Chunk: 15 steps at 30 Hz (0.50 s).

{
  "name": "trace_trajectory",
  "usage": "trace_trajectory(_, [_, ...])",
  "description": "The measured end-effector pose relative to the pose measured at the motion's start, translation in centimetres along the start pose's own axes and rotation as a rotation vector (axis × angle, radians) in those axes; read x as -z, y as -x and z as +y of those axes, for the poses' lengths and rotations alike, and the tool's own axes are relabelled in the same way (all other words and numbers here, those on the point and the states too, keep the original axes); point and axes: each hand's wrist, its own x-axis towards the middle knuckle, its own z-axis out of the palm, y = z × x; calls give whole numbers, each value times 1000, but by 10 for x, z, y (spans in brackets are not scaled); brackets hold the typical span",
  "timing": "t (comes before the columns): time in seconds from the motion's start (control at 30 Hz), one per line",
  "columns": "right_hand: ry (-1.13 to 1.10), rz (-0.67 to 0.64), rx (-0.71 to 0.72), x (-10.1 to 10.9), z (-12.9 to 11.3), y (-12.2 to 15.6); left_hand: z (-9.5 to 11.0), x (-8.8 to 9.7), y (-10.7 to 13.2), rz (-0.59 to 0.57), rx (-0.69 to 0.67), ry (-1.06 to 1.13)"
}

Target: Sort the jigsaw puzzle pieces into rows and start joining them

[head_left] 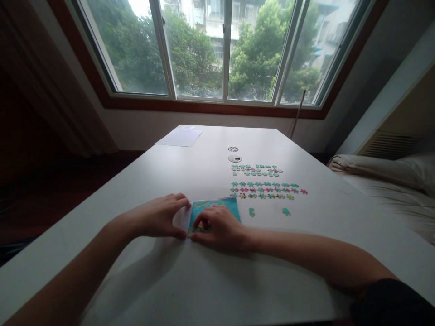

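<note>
A small, mostly teal jigsaw puzzle (217, 209) lies flat on the white table (204, 280) in front of me. My left hand (159, 216) rests at its left edge, thumb and fingers touching the white border. My right hand (219, 228) lies on the puzzle's lower part with fingers curled and pressing down on the pieces. Loose puzzle pieces (268, 190) are laid out in neat rows to the right and beyond, with two single teal pieces (252, 212) closer to the puzzle.
A sheet of paper (180, 136) lies at the table's far left. Two small round objects (234, 158) sit past the piece rows. A bed with a pillow (384, 170) stands to the right; a large window (217, 50) faces me.
</note>
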Motion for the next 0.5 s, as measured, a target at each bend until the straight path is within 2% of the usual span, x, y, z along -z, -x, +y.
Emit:
trace_trajectory(0.27, [95, -50, 10, 17, -5, 15, -2, -1, 1, 7, -9, 3])
trace_trajectory(0.5, [240, -153, 24, 47, 0, 60, 0, 0, -1, -14, 34, -2])
